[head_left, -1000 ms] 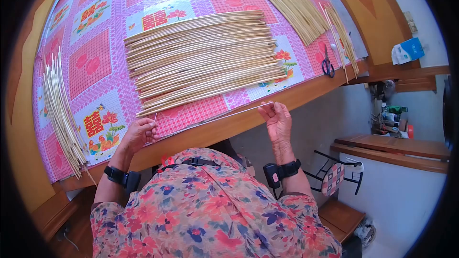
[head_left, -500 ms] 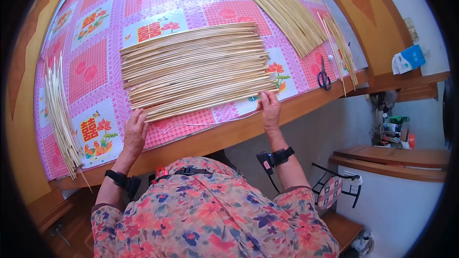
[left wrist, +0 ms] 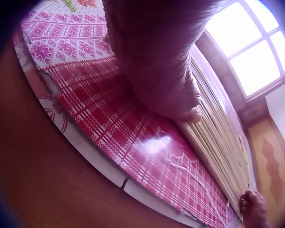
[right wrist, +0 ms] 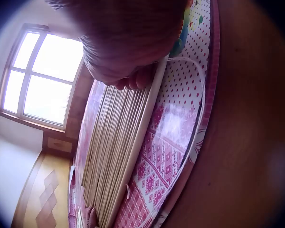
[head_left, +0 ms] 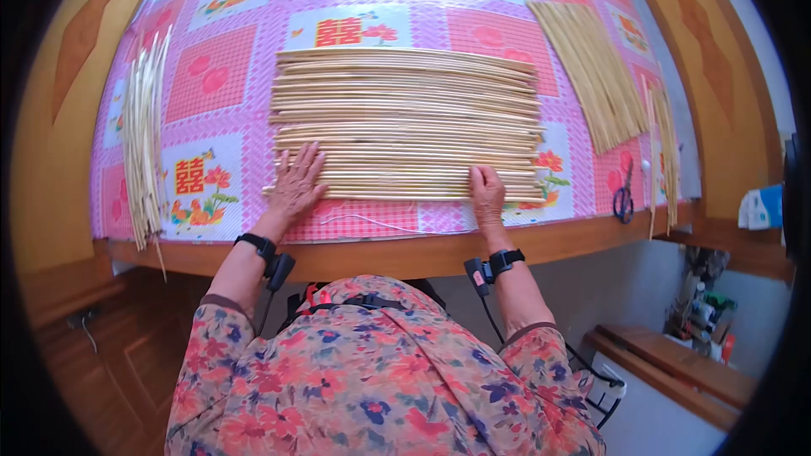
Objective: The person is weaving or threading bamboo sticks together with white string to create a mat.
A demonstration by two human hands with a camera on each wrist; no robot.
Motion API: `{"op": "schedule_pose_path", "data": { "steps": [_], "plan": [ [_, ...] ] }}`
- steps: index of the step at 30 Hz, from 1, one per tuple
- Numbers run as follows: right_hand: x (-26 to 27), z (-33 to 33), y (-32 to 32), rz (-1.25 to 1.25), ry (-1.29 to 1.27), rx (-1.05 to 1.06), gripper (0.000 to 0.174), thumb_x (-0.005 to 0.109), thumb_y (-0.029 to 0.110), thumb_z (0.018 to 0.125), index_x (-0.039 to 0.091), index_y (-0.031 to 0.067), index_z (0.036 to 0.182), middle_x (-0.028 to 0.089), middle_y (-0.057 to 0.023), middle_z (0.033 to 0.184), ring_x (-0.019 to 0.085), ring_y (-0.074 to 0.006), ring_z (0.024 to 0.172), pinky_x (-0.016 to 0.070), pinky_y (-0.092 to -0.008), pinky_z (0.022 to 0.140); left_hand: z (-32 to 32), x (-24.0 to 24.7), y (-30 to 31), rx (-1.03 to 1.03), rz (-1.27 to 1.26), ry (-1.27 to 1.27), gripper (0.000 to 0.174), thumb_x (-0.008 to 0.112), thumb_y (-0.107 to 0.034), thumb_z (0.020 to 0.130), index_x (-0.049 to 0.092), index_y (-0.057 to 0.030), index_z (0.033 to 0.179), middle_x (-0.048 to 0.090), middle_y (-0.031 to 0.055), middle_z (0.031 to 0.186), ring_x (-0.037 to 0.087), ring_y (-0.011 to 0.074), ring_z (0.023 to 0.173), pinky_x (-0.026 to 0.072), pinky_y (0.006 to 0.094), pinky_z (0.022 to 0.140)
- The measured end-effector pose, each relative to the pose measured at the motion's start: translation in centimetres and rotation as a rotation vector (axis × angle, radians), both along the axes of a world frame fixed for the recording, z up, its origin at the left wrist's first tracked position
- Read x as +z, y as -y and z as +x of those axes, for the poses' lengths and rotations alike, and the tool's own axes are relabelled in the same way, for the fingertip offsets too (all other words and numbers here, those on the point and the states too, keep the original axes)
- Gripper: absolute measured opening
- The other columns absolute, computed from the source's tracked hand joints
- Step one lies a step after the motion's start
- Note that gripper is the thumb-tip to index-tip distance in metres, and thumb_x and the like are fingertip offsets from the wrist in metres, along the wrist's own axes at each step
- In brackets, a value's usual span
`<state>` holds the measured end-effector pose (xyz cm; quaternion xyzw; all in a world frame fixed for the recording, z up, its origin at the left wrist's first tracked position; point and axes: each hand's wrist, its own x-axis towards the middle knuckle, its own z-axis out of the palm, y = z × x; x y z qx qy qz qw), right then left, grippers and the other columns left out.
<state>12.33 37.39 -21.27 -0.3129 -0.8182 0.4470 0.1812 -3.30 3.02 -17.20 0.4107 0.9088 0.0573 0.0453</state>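
A broad row of thin straw-coloured sticks (head_left: 405, 105) lies side by side on the table, their lengths running left to right. My left hand (head_left: 297, 186) rests flat on the near left part of the row, fingers spread. At the near edge, toward the right end, my right hand (head_left: 487, 194) lies on the sticks with its fingers curled. A thin white string (head_left: 376, 221) runs along the cloth in front of the row; in the right wrist view the string (right wrist: 202, 90) loops out from under the curled right hand, which pinches it.
A patterned pink tablecloth (head_left: 211, 76) covers the table. Loose pale sticks (head_left: 142, 152) lie at the left. A second flat row of sticks (head_left: 591, 76), scissors (head_left: 623, 201) and a narrow stick bundle (head_left: 667, 160) lie at the right. The wooden table edge (head_left: 380, 260) runs before me.
Both hands moved from holding the string stretched in front of the row onto the sticks. The left hand let the string go and flattened out. The string now lies slack; the head view shifted.
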Motion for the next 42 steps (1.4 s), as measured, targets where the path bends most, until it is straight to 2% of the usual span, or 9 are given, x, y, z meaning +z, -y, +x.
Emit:
{"op": "schedule_pose_path", "data": {
  "steps": [11, 16, 20, 22, 23, 25, 29, 38, 42],
  "plan": [
    [1.7, -0.7, 0.7, 0.209, 0.039, -0.012, 0.014, 0.052, 0.020, 0.084, 0.059, 0.0074, 0.083, 0.058, -0.0117, 0.074, 0.056, -0.0266, 0.065, 0.0437, -0.0340, 0.060, 0.1, 0.1, -0.2, -0.009, 0.056, 0.005, 0.061, 0.048, -0.031, 0.081, 0.028, -0.0053, 0.133, 0.018, 0.0116, 0.142, 0.012, 0.0238, 0.133, 0.0032, 0.0451, 0.107],
    [4.9, -0.2, 0.9, -0.363, -0.069, -0.077, 0.015, 0.056, 0.015, 0.084, 0.059, 0.0004, 0.084, 0.056, 0.0006, 0.072, 0.050, -0.0065, 0.063, 0.0408, -0.0228, 0.055, 0.2, -0.2, 0.0, -0.001, 0.014, -0.001, 0.062, 0.045, -0.038, 0.083, 0.026, -0.0088, 0.134, 0.012, 0.0097, 0.144, 0.009, 0.0220, 0.133, 0.0035, 0.0456, 0.106],
    [8.4, 2.2, 4.1, 0.054, -0.104, 0.075, 0.009, 0.058, 0.009, 0.082, 0.060, -0.0001, 0.083, 0.054, -0.0008, 0.074, 0.047, -0.0066, 0.066, 0.0380, -0.0200, 0.058, 0.7, 1.2, 0.0, -0.030, 0.225, -0.009, 0.055, 0.051, -0.030, 0.082, 0.034, -0.0085, 0.129, 0.020, 0.0111, 0.141, 0.016, 0.0228, 0.131, 0.0071, 0.0460, 0.106],
    [9.6, 3.4, 7.0, 0.002, -0.103, 0.118, 0.009, 0.058, 0.009, 0.082, 0.060, 0.0006, 0.084, 0.053, -0.0004, 0.073, 0.047, -0.0061, 0.065, 0.0383, -0.0198, 0.058, 1.0, 2.5, 0.0, -0.149, 0.376, -0.085, 0.036, 0.054, -0.018, 0.080, 0.048, -0.0071, 0.114, 0.042, 0.0120, 0.124, 0.038, 0.0247, 0.118, 0.0231, 0.0436, 0.099],
    [9.9, 3.8, 8.4, -0.061, -0.109, 0.172, 0.009, 0.059, 0.009, 0.082, 0.060, 0.0014, 0.085, 0.053, 0.0001, 0.072, 0.047, -0.0057, 0.064, 0.0387, -0.0197, 0.057, 1.2, 2.8, 0.3, -0.162, 0.386, -0.079, 0.036, 0.054, -0.018, 0.080, 0.048, -0.0071, 0.114, 0.042, 0.0120, 0.124, 0.038, 0.0247, 0.118, 0.0231, 0.0436, 0.099],
    [9.3, 4.6, 10.9, -0.165, -0.059, 0.156, 0.009, 0.059, 0.009, 0.081, 0.060, 0.0022, 0.087, 0.053, 0.0005, 0.070, 0.047, -0.0053, 0.062, 0.0392, -0.0196, 0.056, 1.6, 2.9, 1.0, -0.263, 0.415, 0.064, 0.021, 0.057, -0.010, 0.075, 0.054, -0.0059, 0.096, 0.052, 0.0090, 0.097, 0.051, 0.0257, 0.095, 0.0367, 0.0397, 0.085],
    [8.0, 4.0, 14.4, -0.404, 0.057, 0.137, 0.010, 0.060, 0.010, 0.081, 0.059, 0.0039, 0.088, 0.052, 0.0022, 0.064, 0.047, -0.0042, 0.057, 0.0404, -0.0196, 0.052, 1.4, 1.8, 1.8, -0.306, 0.454, -0.008, 0.013, 0.056, -0.008, 0.073, 0.055, -0.0053, 0.086, 0.053, 0.0072, 0.085, 0.052, 0.0246, 0.084, 0.0397, 0.0365, 0.076],
    [6.7, 0.5, 17.7, -0.239, 0.174, 0.301, 0.011, 0.061, 0.014, 0.080, 0.059, 0.0038, 0.083, 0.057, -0.0050, 0.066, 0.052, -0.0097, 0.057, 0.0427, -0.0243, 0.052, 1.2, 1.1, 1.0, -0.276, 0.348, 0.008, 0.010, 0.050, -0.008, 0.071, 0.052, -0.0046, 0.081, 0.051, 0.0100, 0.082, 0.051, 0.0253, 0.081, 0.0407, 0.0360, 0.072],
    [6.7, -0.7, 18.0, 0.035, 0.049, 0.352, 0.008, 0.061, 0.012, 0.078, 0.058, 0.0048, 0.080, 0.056, -0.0084, 0.071, 0.055, -0.0189, 0.063, 0.0438, -0.0293, 0.056, 0.8, 1.0, 0.6, -0.309, 0.355, 0.013, 0.007, 0.050, -0.006, 0.069, 0.050, -0.0036, 0.076, 0.049, 0.0117, 0.078, 0.051, 0.0268, 0.078, 0.0411, 0.0360, 0.070]
  ]
}}
